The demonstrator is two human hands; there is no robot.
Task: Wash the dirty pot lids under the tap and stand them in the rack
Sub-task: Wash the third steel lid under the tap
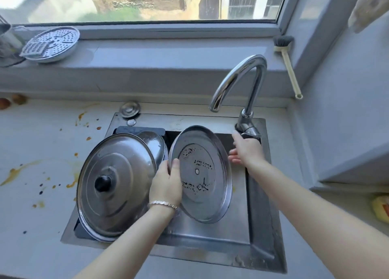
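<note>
Lid (200,173) tilted over sink (263,215), soiled underside facing up, left rim just beside big lid (113,184), open basin right | left hand (166,184) pinches its left rim, thumb inside | right hand (246,150) at tap (237,78) lever, blurred, cannot tell grip | rack (141,130) mostly hidden.

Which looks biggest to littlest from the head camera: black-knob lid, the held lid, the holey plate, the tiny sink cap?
1. Steel pot lid with black knob
2. Round steel lid in the left hand
3. Perforated round metal plate, farther away, so real size unsure
4. Small round metal cap
</note>
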